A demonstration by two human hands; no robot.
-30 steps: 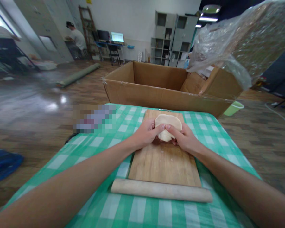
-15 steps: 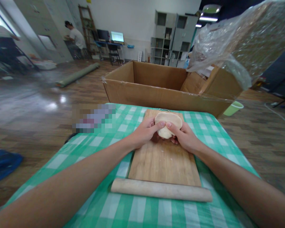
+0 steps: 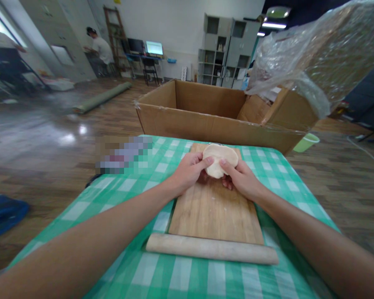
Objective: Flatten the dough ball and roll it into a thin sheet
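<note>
A pale, flattened round of dough is held up over the far end of a wooden cutting board. My left hand grips its left side, thumb pressed on the near face and fingers tucked behind. On the opposite side my right hand pinches the dough in the same way, its thumb close to the left one. Some fingertips show below the dough; the others are hidden behind it. A wooden rolling pin lies crosswise at the board's near edge, touched by neither hand.
A green-and-white checked cloth covers the table. Beyond it stands a large open cardboard box with plastic wrap on its right. A pixelated patch hides something at the table's left edge. A light green bin is on the floor; a person sits far back.
The thumbs have moved slightly apart on the dough, and its outline has become a little wider and more uneven. The rolling pin and board have stayed in place.
</note>
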